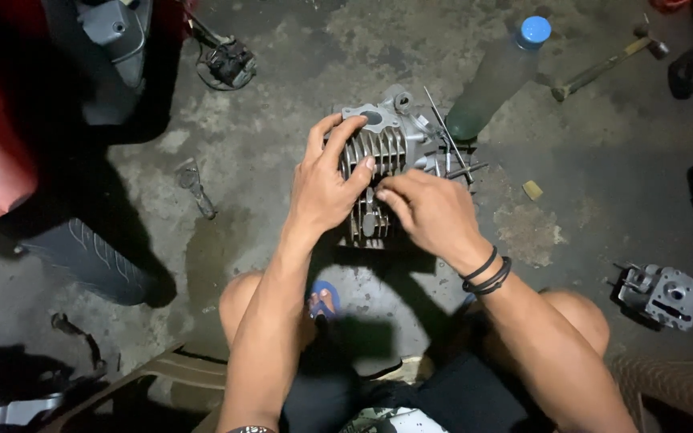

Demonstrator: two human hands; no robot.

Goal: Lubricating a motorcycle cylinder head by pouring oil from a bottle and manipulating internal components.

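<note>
A grey finned engine cylinder block (387, 144) stands on the concrete floor in front of me. My left hand (324, 183) grips its left side, fingers curled over the fins. My right hand (431, 210) rests on its lower right part, fingertips pinched against the fins near the left hand's thumb; whether they hold a small part I cannot tell. Thin metal rods (447, 132) stick out at the block's right side. I sit low, with my knees below the block.
A clear plastic bottle (497, 80) with a blue cap lies behind the block. A hammer (607, 66) lies at top right, another grey engine part (661, 295) at right, a wired part (228, 60) at top left, dark scooter panels (90, 258) at left.
</note>
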